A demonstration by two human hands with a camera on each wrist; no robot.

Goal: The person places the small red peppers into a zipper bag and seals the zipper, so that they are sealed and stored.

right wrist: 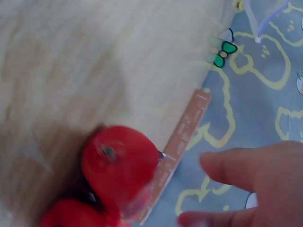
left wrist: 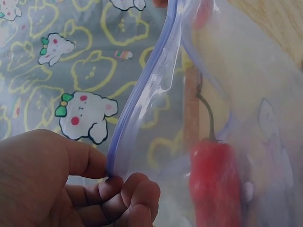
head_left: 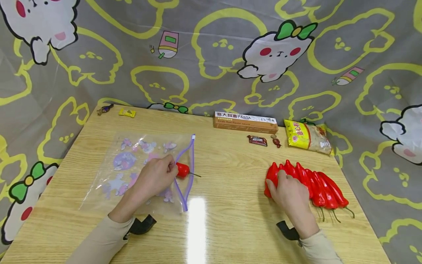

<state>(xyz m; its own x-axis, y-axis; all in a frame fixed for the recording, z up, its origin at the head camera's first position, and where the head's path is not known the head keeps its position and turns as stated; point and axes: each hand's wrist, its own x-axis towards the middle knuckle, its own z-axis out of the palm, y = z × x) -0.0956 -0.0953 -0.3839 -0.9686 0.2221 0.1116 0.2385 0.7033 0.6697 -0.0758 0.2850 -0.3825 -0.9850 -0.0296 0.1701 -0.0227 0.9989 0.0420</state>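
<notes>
A clear zip bag (head_left: 124,161) with pastel prints lies on the left of the table, its purple zip edge (head_left: 192,157) parted. My left hand (head_left: 153,176) pinches that edge between thumb and fingers, as the left wrist view shows. Inside the bag's mouth is one red pepper (head_left: 182,170), its thin green stem pointing out to the right. Over on the right, several glossy red peppers (head_left: 324,189) lie side by side in a row. My right hand (head_left: 293,196) hovers over the row's left end, thumb and finger spread apart beside a pepper (right wrist: 120,165) in the right wrist view.
Along the back stand a pasta box (head_left: 245,123) and a yellow food packet (head_left: 298,134). A dark red wrapped bar (head_left: 257,140) and a small sweet (head_left: 276,141) lie before them. At the back left are a yellow sweet (head_left: 127,112) and a purple one (head_left: 104,109).
</notes>
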